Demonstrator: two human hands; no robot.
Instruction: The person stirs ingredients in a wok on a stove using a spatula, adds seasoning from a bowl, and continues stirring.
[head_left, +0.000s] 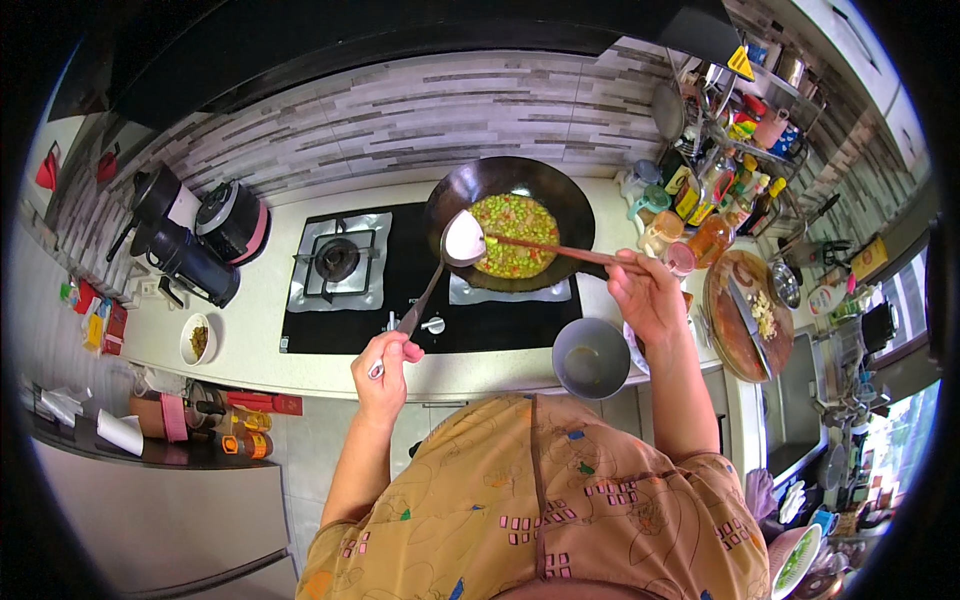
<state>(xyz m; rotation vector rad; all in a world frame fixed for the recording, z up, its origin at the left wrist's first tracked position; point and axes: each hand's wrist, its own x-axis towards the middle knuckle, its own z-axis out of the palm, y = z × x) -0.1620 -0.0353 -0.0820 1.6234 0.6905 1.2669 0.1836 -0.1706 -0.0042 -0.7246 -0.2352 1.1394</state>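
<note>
My left hand (386, 375) grips the handle of a metal ladle (429, 296). White contents fill the ladle's bowl, which is over the left side of a dark wok (570, 202). Wooden chopsticks (555, 250) are held in my right hand (649, 292), their tips touching or close to the white contents. Inside the wok are green beans or peas (517, 225) with red bits in liquid. The wok sits over the right burner of a black gas hob (480, 330). Below it, near the counter's front edge, stands a grey bowl (591, 358) with a little liquid.
At the right, a round wooden chopping board (724, 330) holds a knife (748, 322) and chopped garlic-like pieces (763, 315). Bottles and jars crowd the back right, including an amber bottle (711, 240). A small white bowl (211, 337) and black appliances (232, 225) stand left.
</note>
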